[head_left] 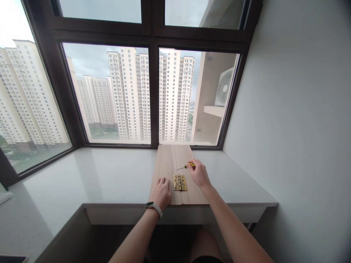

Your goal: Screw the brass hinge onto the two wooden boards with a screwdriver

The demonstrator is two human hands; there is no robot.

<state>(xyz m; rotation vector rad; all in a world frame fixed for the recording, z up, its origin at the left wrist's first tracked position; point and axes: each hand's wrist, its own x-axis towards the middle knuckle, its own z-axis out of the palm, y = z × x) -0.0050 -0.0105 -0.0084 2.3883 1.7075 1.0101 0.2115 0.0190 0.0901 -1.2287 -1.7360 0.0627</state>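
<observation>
My right hand (199, 174) is closed around the yellow and black handle of a screwdriver (191, 165). Its thin shaft points left, above the seam between two pale wooden boards (168, 157) that lie side by side. Below the tool, a brass-coloured hinge (180, 182) lies opened flat across that seam, with small marks on both leaves that look like screws or holes. My left hand (162, 190) rests flat on the left board beside the hinge, fingers stretched forward, holding nothing. A watch with a light strap (154, 207) is on the left wrist.
The boards lie on a white countertop (123, 175), reaching from its front edge back to a dark-framed window (154, 91). A plain wall (287, 109) rises on the right. Under the counter's front edge is a white panel (117, 215), with my legs below.
</observation>
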